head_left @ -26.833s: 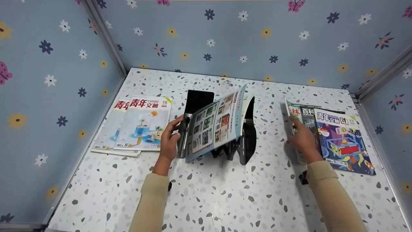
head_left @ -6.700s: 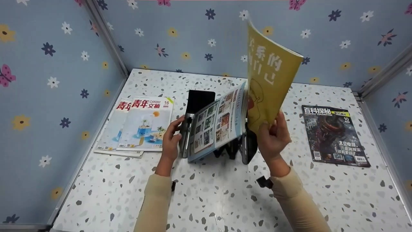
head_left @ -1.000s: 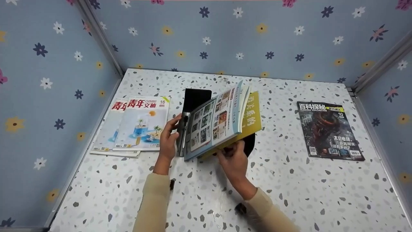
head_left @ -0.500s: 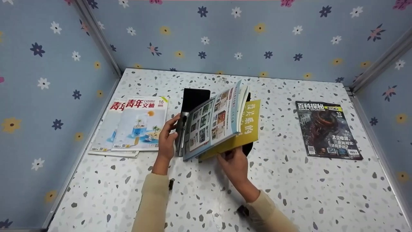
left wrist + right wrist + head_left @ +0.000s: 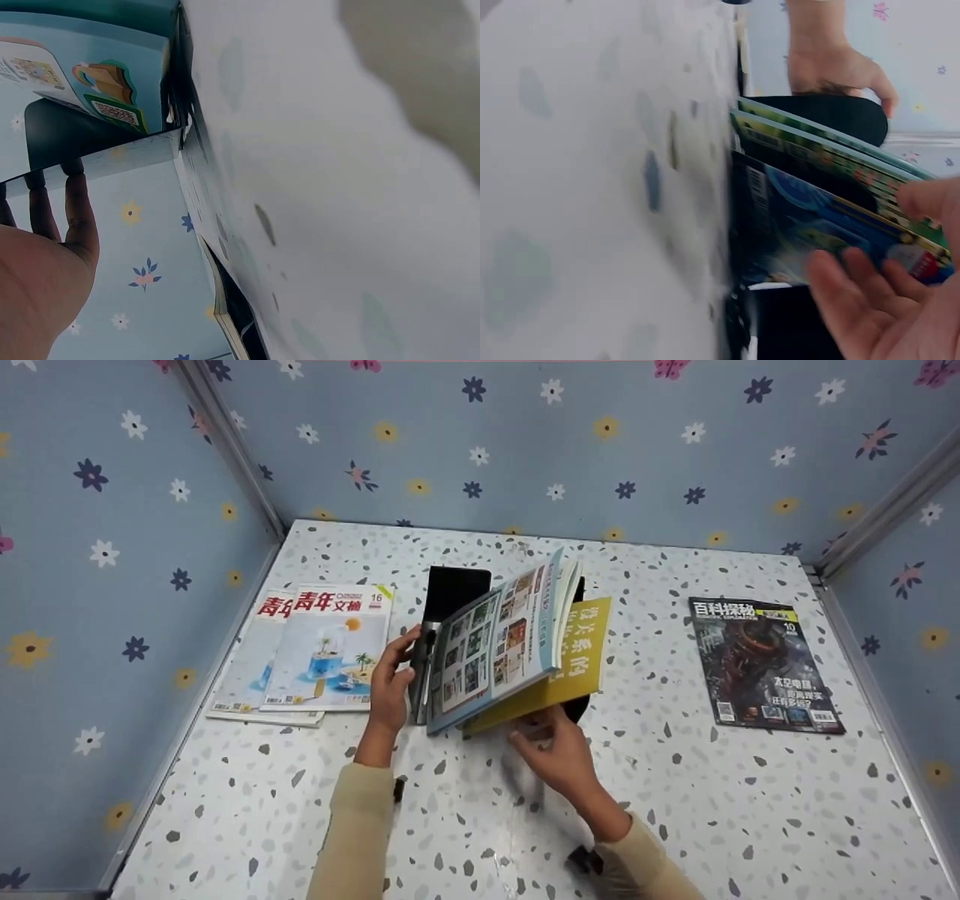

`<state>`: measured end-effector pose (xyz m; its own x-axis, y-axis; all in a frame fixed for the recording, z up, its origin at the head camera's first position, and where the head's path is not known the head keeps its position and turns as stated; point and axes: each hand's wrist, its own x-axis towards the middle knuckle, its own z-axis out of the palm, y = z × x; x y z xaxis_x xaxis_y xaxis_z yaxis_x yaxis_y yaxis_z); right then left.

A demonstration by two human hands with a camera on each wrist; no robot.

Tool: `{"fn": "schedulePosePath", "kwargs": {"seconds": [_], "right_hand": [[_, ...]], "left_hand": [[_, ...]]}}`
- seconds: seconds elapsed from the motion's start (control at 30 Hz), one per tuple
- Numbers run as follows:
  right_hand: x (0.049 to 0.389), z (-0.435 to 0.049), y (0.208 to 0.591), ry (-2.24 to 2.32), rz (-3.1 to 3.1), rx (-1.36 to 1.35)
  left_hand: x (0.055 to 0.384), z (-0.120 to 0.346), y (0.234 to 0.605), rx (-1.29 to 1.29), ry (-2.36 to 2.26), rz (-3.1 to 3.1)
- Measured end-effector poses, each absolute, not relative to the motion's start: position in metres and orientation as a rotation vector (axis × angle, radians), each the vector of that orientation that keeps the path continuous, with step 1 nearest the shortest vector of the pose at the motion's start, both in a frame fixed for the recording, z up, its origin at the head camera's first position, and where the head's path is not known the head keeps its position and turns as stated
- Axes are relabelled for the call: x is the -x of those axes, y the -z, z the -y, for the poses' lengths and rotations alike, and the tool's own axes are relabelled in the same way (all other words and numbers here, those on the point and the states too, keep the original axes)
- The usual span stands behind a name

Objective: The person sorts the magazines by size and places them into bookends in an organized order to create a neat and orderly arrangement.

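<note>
A black magazine rack stands mid-table, filled with leaning magazines. In front is a blue-edged magazine printed with small pictures; behind it tilts a yellow-backed magazine, whose blue cover shows in the right wrist view. My left hand rests its fingers against the rack's left end plate; in the left wrist view these fingers reach the plate fairly straight. My right hand is at the yellow-backed magazine's lower edge. Its loosely extended fingers overlap the blue cover in the right wrist view, the thumb above.
Two overlapping white-covered magazines lie on the speckled table at left. A dark-covered magazine lies at right. Flower-patterned panels enclose the back and sides.
Since 6.7 seconds ago the yellow-backed magazine has come down into the rack. Lately my right hand has slid slightly right and its fingers have loosened. My left hand stays at the rack.
</note>
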<state>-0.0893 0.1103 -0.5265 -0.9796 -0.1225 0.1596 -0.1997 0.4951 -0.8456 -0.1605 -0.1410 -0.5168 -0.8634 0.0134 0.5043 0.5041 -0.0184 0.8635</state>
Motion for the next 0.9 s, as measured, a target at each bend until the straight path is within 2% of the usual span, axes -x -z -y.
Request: {"fn": "schedulePosePath", "kwargs": {"seconds": [0.23, 0.67, 0.9], "right_hand": [[0.082, -0.13, 0.51, -1.472, 2.825, -0.384], [0.085, -0.171, 0.479, -1.145, 2.906, -0.923], [0.087, -0.192, 0.468, -1.095, 2.887, -1.046]], "left_hand": [[0.161, 0.14, 0.519, 0.564, 1.936, 1.908], [0.162, 0.14, 0.518, 0.568, 1.935, 1.896], [0.162, 0.142, 0.518, 0.57, 1.938, 1.897]]}}
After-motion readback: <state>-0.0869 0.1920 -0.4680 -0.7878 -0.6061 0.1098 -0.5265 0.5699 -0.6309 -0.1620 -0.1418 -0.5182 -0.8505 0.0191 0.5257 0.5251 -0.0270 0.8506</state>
